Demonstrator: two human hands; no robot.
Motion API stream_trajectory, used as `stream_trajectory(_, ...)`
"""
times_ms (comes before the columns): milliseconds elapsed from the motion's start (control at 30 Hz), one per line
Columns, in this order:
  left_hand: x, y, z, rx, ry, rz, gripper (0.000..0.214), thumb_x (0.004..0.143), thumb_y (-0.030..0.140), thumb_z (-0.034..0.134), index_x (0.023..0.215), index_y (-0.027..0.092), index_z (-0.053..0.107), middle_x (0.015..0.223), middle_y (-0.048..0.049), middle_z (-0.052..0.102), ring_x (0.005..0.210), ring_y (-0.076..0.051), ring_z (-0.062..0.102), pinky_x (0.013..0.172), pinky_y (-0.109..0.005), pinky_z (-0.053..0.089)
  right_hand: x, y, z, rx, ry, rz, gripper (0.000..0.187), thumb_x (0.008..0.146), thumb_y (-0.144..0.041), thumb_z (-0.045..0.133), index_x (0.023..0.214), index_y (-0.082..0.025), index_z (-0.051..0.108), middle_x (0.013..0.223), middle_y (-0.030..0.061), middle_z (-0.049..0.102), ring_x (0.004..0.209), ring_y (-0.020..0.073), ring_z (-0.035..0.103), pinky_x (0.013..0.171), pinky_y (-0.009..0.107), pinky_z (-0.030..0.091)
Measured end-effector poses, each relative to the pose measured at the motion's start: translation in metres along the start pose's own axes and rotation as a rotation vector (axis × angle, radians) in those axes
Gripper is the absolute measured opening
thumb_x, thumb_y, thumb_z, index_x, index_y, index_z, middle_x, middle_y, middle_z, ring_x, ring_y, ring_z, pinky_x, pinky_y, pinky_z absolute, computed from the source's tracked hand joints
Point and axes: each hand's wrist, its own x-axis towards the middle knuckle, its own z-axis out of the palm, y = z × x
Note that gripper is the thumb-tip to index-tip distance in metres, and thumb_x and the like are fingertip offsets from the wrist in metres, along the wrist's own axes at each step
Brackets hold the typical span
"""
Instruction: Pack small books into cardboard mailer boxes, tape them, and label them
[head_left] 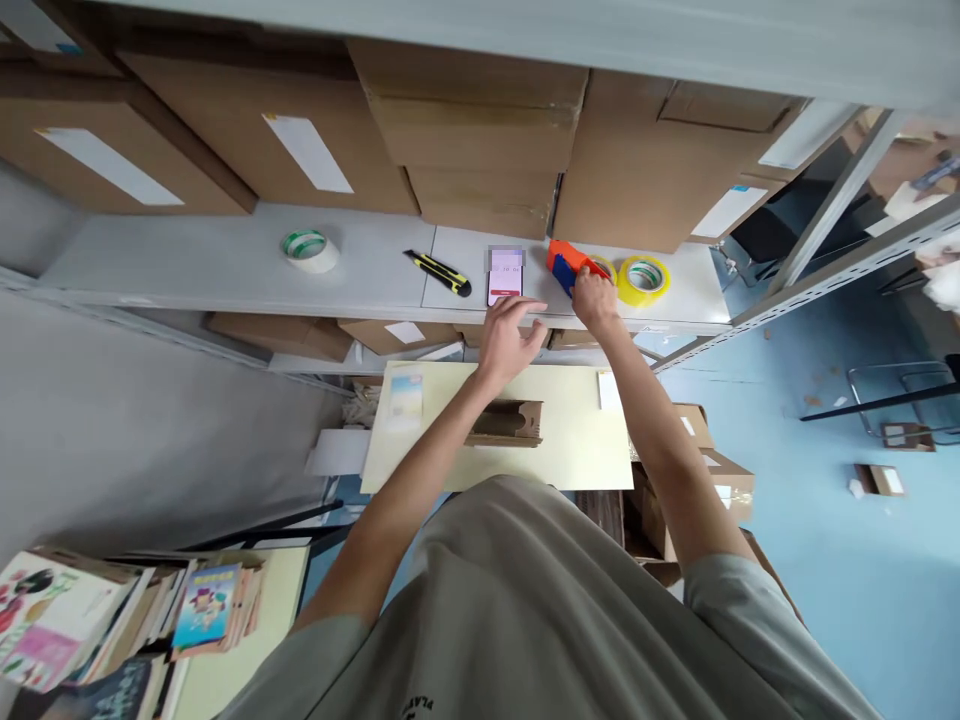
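Observation:
My right hand (595, 297) is closed around an orange and blue tape dispenser (564, 262) at the shelf's front edge. Right beside it lies a yellow roll of packing tape (645, 280). My left hand (511, 340) is held with fingers apart and nothing in them, just below a phone (505, 277) with its screen lit. To the left of the phone rests a yellow and black box cutter (437, 272). Farther left is a white and green tape roll (310, 251). Under my hands, an open cardboard box (507, 424) lies on the pale yellow table (577, 420), partly hidden by my left forearm.
Large cardboard boxes (480, 140) line the back of the grey shelf (375, 250), with more boxes (281, 333) on the level below. Stacks of books (206, 605) stand at lower left. A slanted metal shelf post (840, 205) rises on the right.

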Motion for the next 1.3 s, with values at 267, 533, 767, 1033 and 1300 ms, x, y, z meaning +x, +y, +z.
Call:
stream_trajectory(267,-0.12,0.012,-0.031,-0.344,-0.025,-0.452,0.007,0.101,0.027,0.078,0.096,0.023,0.082,0.101,-0.0045,0.087,0.101,-0.024,0.083,0.1,-0.042,0.068,-0.186,0.003,-0.003,0.809,-0.107,0.001,0.056,0.109,-0.073,0.071,0.136,-0.025,0.065,0.126,0.0135,0.085,0.121,0.0318,0.082,0.111,0.052,0.068)
stream_trajectory(533,-0.17,0.015,-0.054,-0.638,-0.048,-0.633,0.039,0.1,0.058,0.089,0.113,0.023,0.079,0.105,-0.005,0.085,0.096,-0.019,0.083,0.088,-0.034,0.073,-0.271,-0.057,0.013,1.086,-0.375,0.144,0.066,0.095,-0.082,0.084,0.129,-0.03,0.066,0.125,0.0075,0.084,0.122,0.0273,0.08,0.115,0.047,0.067)
stream_trajectory(767,-0.184,-0.002,-0.096,-0.538,-0.189,-0.557,0.027,0.105,0.05,0.082,0.113,0.024,0.084,0.108,-0.0053,0.084,0.094,-0.02,0.08,0.087,-0.033,0.069,-0.279,-0.086,0.032,0.98,-0.448,0.151,0.069,0.1,-0.085,0.076,0.134,-0.026,0.065,0.128,0.0096,0.081,0.12,0.0275,0.077,0.111,0.046,0.067)
stream_trajectory(1033,-0.176,-0.062,-0.153,-0.711,-0.184,-0.728,0.059,0.092,0.059,0.097,0.137,0.024,0.082,0.127,-0.0076,0.079,0.12,-0.031,0.08,0.097,-0.046,0.072,-0.299,-0.105,0.015,0.86,-0.725,0.174,0.064,0.097,-0.072,0.087,0.133,-0.027,0.061,0.111,0.0071,0.084,0.1,0.0263,0.082,0.088,0.043,0.071)
stream_trajectory(1300,-0.146,-0.07,-0.176,-0.85,-0.495,-0.759,0.049,0.093,0.062,0.094,0.116,0.019,0.09,0.115,-0.0099,0.084,0.11,-0.03,0.081,0.093,-0.042,0.068,-0.304,-0.141,-0.006,0.485,-0.777,0.097,0.043,0.093,-0.053,0.078,0.121,-0.025,0.062,0.105,0.0054,0.077,0.089,0.025,0.069,0.079,0.04,0.06)
